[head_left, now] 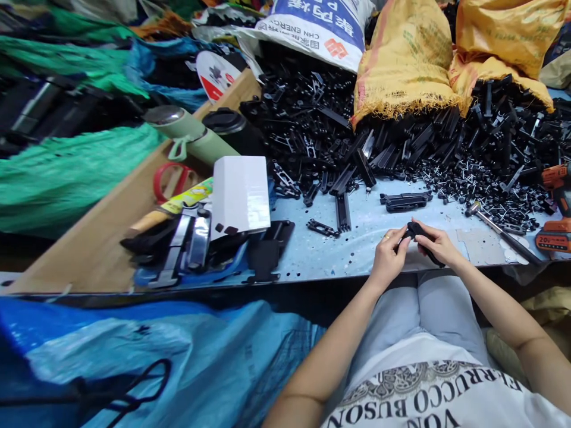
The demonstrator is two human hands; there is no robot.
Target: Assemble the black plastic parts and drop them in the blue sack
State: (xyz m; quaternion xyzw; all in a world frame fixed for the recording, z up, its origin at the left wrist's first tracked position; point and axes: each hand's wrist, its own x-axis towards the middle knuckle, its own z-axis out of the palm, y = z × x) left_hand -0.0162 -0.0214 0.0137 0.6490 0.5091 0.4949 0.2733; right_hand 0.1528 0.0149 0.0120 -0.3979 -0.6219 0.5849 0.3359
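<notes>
At the table's front edge, my left hand [391, 252] and my right hand [436, 242] meet around a small black plastic part [416, 229]. Fingers of both hands are closed on it, and its long end slants down beneath my right hand. Just beyond them lies a long black assembled piece [405, 201] on the blue table top [312, 255]. To the left of my hands are a black channel-shaped piece [343, 212] and a short black slotted piece [322, 227]. My fingers hide some of the held part.
A hammer [502, 232] and an orange cordless drill [555, 208] lie at the right. Black parts [307, 131] and screws [486, 184] heap up behind, under yellow sacks [408, 59]. At left are a white box [239, 193], red scissors [172, 181] and a wooden board [89, 238].
</notes>
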